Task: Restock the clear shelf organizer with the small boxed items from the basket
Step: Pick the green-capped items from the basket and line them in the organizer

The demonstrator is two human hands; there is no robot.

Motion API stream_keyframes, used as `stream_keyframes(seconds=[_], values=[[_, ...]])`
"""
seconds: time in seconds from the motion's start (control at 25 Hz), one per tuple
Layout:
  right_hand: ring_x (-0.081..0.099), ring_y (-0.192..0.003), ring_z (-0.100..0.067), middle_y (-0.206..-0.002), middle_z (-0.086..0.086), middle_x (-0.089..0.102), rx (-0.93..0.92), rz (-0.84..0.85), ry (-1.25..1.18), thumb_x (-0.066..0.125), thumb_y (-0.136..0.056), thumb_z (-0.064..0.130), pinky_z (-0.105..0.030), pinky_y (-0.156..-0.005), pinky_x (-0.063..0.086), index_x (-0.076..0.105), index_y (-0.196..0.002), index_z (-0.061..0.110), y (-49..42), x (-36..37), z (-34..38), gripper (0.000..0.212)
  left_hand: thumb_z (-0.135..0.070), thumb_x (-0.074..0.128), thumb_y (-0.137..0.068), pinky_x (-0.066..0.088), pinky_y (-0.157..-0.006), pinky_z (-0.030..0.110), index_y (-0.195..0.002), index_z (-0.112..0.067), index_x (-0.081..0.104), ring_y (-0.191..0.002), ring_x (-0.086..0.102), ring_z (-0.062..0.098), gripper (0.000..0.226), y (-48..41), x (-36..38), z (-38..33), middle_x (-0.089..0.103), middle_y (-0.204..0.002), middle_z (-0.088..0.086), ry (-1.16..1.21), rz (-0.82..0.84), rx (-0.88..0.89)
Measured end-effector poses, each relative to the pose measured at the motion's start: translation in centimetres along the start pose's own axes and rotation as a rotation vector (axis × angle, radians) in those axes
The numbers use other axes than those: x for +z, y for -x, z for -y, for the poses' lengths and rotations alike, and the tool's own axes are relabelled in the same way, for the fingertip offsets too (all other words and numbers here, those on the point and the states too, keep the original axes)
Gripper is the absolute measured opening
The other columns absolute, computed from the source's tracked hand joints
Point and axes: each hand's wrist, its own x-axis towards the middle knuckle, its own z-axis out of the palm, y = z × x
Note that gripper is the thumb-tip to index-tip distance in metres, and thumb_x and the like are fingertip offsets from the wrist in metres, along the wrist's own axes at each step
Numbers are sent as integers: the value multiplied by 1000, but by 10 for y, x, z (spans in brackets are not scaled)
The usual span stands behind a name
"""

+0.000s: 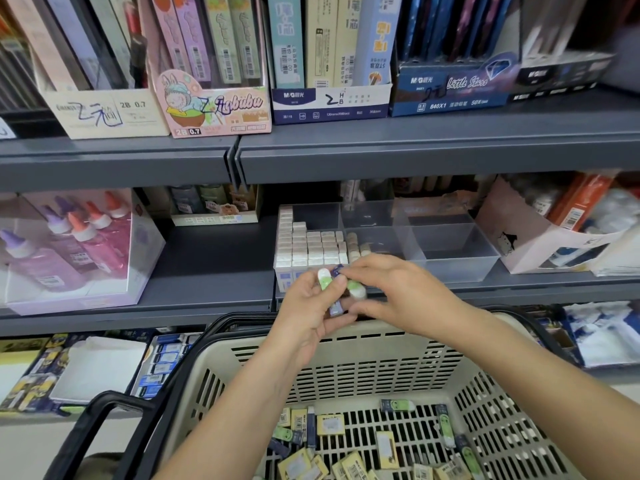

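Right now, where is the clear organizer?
Head view, centre-right: the clear organizer sits on the middle shelf, beyond the left hand and right hand, above the basket.

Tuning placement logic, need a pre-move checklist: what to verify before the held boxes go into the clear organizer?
Left hand grips small green-and-white and navy boxes: ok.
Right hand pinches the same bunch: ok.
Clear plastic shelf organizer has empty right compartments: ok.
Its left compartment's front rows free: not ok, packed with white boxes.
Target compartment for held boxes: cannot tell.
Beige slotted plastic basket holds more loose boxes: ok.
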Motion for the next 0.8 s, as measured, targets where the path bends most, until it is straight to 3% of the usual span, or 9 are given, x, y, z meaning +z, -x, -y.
stream_keyframes(seconds=[0.16, 0.24, 0.36, 0.44, 0.56, 0.68, 0.8], values=[[64, -78, -19, -88, 0, 68, -46, -213, 23, 68, -81, 30, -35, -67, 53, 70, -103, 17, 1, -9, -5, 26, -21, 55, -92, 53, -56, 23, -105, -15, 61, -69, 68, 8, 15, -3, -6, 2, 72, -79, -2, -81, -40, 22], [61, -71, -15, -82, -2, 68, 2, -336, -24, 72, -78, 26, -28, -68, 51, 72, -91, 13, -5, -16, -14, 18, -20, 53, -94, 49, -53, 21, -101, -18, 63, -59, 59, 6, 13, -4, -8, 1, 65, -71, -4, -108, -68, 43], [61, -71, -15, -84, -5, 71, 217, -482, -33, 71, -79, 24, -12, -74, 39, 72, -94, 12, -24, -27, -34, 20, -15, 44, -95, 41, -49, 21, -99, -13, 59, -54, 50, 8, 15, -8, -10, -1, 61, -63, -4, -78, -98, 47], [63, -85, -21, -94, -7, 71, 328, -445, 36, 66, -83, 25, -11, -73, 33, 70, -103, 14, -39, -29, -50, 23, -10, 38, -95, 41, -49, 22, -97, -11, 53, -54, 51, 9, 15, -10, -8, -1, 64, -63, -3, -76, -98, 51], [60, -98, -27, -106, -9, 66, 352, -273, 122, 61, -88, 26, -24, -82, 41, 65, -111, 13, -57, -22, -64, 27, -10, 44, -96, 49, -57, 23, -93, -14, 56, -66, 59, 8, 13, -9, -8, 2, 67, -78, -2, -142, -88, 98], [59, -101, -27, -109, -7, 67, 391, -107, 69, 58, -89, 26, -25, -82, 42, 63, -112, 15, -70, -15, -67, 26, -20, 57, -92, 54, -72, 24, -95, -22, 63, -81, 60, 6, 7, -6, -12, 2, 63, -88, -4, -233, -92, 203], [60, -98, -24, -110, -5, 66, 432, -47, 27, 58, -89, 27, -24, -79, 40, 64, -109, 17, -74, -20, -69, 23, -21, 60, -89, 52, -71, 21, -97, -30, 64, -81, 58, 3, 12, -7, -18, 0, 64, -91, -7, -281, -130, 278]])
